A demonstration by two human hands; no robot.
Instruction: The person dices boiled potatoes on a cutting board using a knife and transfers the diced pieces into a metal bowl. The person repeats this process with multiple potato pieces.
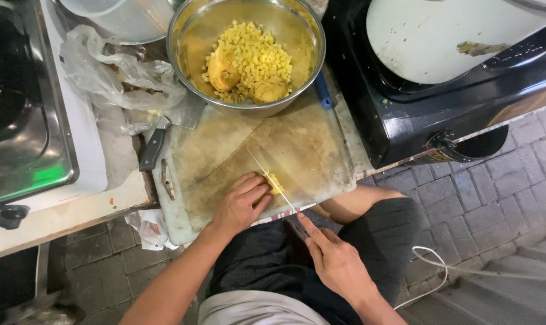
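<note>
My left hand (240, 201) presses a small yellow potato piece (275, 183) down on the worn wooden cutting board (297, 144). My right hand (336, 259) grips the handle of a thin knife (272, 180), whose blade lies across the piece right beside my left fingers. At the far end of the board stands a steel bowl (183, 27) filled with diced yellow potato (252, 57) and a few whole peeled pieces.
A cleaver (158, 138) lies at the board's left edge. Crumpled clear plastic bags (110, 75) sit left of the bowl, by a steel stove (20, 120). A black gas stove (405, 114) with a white lid stands right. A white cable (441, 274) crosses the brick floor.
</note>
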